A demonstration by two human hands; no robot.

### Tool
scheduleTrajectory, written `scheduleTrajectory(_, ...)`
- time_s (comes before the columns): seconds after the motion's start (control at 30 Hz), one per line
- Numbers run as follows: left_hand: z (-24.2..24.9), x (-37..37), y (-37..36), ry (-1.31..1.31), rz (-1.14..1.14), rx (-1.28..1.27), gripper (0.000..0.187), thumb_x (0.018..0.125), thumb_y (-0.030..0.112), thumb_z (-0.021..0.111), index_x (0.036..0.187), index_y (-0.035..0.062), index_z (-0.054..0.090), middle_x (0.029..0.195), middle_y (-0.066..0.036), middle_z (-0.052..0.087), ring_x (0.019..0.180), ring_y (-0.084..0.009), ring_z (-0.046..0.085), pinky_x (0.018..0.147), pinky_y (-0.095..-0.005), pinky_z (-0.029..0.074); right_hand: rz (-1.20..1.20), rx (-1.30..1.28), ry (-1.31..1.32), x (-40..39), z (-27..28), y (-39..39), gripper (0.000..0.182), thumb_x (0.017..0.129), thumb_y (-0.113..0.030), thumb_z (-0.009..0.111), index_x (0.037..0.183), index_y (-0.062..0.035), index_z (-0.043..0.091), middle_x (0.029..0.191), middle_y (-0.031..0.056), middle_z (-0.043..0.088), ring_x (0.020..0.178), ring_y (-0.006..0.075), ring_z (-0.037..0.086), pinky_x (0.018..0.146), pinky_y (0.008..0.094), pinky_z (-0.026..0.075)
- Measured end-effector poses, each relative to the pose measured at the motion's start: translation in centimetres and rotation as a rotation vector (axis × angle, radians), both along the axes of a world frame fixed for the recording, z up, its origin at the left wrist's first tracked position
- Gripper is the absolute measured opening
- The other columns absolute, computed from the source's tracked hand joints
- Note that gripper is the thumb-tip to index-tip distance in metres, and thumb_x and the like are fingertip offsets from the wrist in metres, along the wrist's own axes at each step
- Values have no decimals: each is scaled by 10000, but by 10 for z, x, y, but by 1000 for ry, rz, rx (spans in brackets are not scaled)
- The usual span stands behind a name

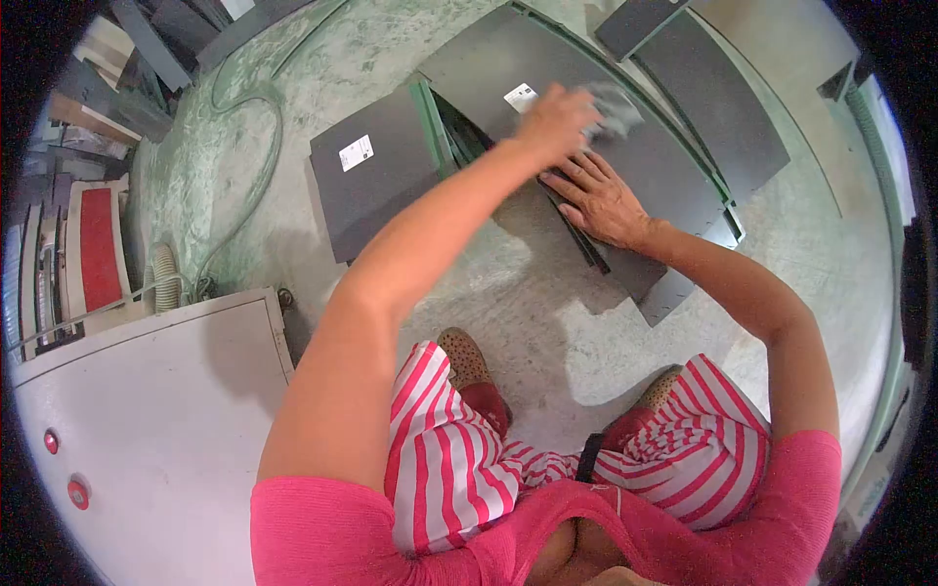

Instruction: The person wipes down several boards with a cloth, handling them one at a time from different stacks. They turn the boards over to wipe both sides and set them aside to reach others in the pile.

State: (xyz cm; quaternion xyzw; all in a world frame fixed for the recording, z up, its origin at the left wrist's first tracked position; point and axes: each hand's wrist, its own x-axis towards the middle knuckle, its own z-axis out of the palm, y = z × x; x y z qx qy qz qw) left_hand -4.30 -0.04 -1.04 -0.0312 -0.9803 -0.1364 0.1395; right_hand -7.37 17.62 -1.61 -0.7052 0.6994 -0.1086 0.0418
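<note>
1. Far to the left of your hands, a white cabinet (147, 430) with two red buttons (78, 491) fills the lower corner; above it leans a red-faced panel (98, 249) among stacked offcuts.
2. A green hose (256, 146) curls over the concrete floor (508, 332) between that clutter and the boards you work on.
3. Just left of your left hand lies a dark panel (386, 181) flat on the floor, with a white label (356, 152) on its face.
4. Your left hand (555, 122) reaches across your body, so it sits slightly above and left of your right hand. It is closed around a grey cloth (614, 109), which is blurred; the cloth presses on the large dark board (625, 146) beneath it.
5. A second white label (521, 97) sits on that board, just beside your left knuckles.
6. Your right hand (598, 200) lies palm down with the fingers spread, flat on the near edge of the same board, where the thin edges of several stacked sheets show. It grips nothing.
7. The two hands are close together but not touching.
8. Right of your hands, another dark panel (718, 98) lies well apart on the floor.
9. Below your hands you see your striped trousers (459, 459) and patterned shoes (464, 356).
</note>
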Motion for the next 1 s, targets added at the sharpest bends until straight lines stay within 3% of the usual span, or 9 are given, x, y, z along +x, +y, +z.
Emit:
scheduleTrajectory(0.23, -16, 38, -59, 51, 398, -92, 417, 702, 171, 726, 1111, 173, 647, 1227, -27, 556, 1068, -302, 504, 873, -397, 465, 13, -113, 4, -3, -6, 0, 406, 923, -277, 519, 1300, -128, 501, 1431, 103, 383, 1363, 275, 293, 1130, 430, 232)
scheduleTrajectory(0.33, -7, 69, -22, 44, 181, -29, 409, 699, 153, 706, 1104, 156, 648, 1230, -71, 548, 1025, -322, 512, 878, -402, 457, 150, -188, -196, -10, 6, 6, 316, 925, -234, 523, 1215, -115, 566, 1346, 112, 482, 1276, 296, 424, 1064, 411, 353)
scheduleTrajectory(0.4, 0, 90, 3, 17, 81, -8, 440, 667, 145, 720, 1099, 146, 641, 1223, -68, 548, 1025, -314, 513, 884, -396, 456, 78, 47, -594, -9, 46, 14, 253, 926, -212, 528, 1141, -100, 600, 1235, 122, 557, 1148, 331, 532, 967, 404, 450)
scheduleTrajectory(0.5, 0, 117, 44, 35, -41, 25, 476, 632, 128, 735, 1097, 140, 634, 1209, -55, 552, 1014, -296, 518, 886, -383, 456, -44, -235, -586, -23, 68, 10, 266, 933, -230, 521, 1157, -102, 584, 1228, 135, 541, 1080, 361, 561, 926, 413, 473)
scheduleTrajectory(0.67, 28, 133, 65, -3, -318, 262, 451, 625, 112, 732, 1066, 119, 635, 1167, -65, 578, 984, -272, 550, 878, -368, 457, -285, -254, -361, -65, 31, -17, 348, 935, -276, 516, 1244, -117, 521, 1303, 146, 470, 1164, 350, 500, 972, 419, 431)
scheduleTrajectory(0.73, 53, 127, 34, 70, -221, 175, 433, 640, 102, 722, 1065, 108, 637, 1129, -90, 601, 1018, -281, 562, 901, -369, 447, -328, -240, -286, -64, 2, -17, 380, 935, -292, 514, 1277, -128, 497, 1347, 142, 436, 1218, 338, 462, 1013, 426, 398)
scheduleTrajectory(0.8, 77, 127, -19, 123, 65, 264, 392, 678, 100, 691, 1067, 93, 639, 1116, -109, 610, 1061, -288, 558, 923, -379, 436, -276, -207, 158, -61, -11, -15, 428, 928, -314, 520, 1316, -143, 469, 1399, 118, 396, 1315, 311, 358, 1091, 456, 294)
scheduleTrajectory(0.93, 64, 144, -130, 183, 628, -65, 305, 783, 148, 649, 1062, 29, 620, 1080, -157, 593, 1029, -344, 554, 897, -401, 445, -269, -167, 114, -61, -12, -15, 434, 923, -312, 525, 1321, -148, 470, 1423, 100, 376, 1353, 295, 303, 1124, 464, 231)
scheduleTrajectory(1.0, 16, 166, -154, 95, 651, -12, 311, 778, 152, 652, 1060, 24, 620, 1071, -159, 590, 1023, -345, 555, 885, -403, 450, -260, -185, 144, -62, -13, -16, 429, 922, -296, 526, 1320, -145, 472, 1420, 100, 379, 1344, 297, 317, 1117, 460, 248)
